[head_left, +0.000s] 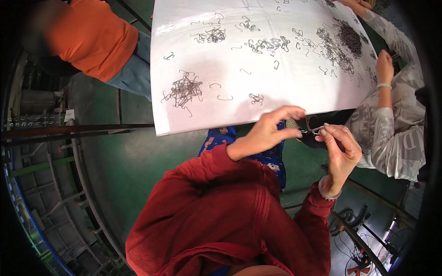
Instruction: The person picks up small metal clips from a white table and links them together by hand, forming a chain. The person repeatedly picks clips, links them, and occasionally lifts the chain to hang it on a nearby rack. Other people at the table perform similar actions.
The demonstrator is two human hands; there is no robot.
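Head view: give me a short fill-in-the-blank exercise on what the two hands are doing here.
1. The left hand and right hand pinch small metal ____ between them.
2. Piles of wire hooks lie on a ____ table.
3. The person's sleeves are ____.

Missing words: hooks; white; red

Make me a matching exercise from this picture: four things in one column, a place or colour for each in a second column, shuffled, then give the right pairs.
Things:
1. small wire hook
2. bangle
3. dense pile of wire hooks
4. person in the orange top

Places:
A. far right part of the white table
B. pinched between the left hand and the right hand
C. beyond the table's left edge
D. on the right wrist

Pairs: 1-B, 2-D, 3-A, 4-C
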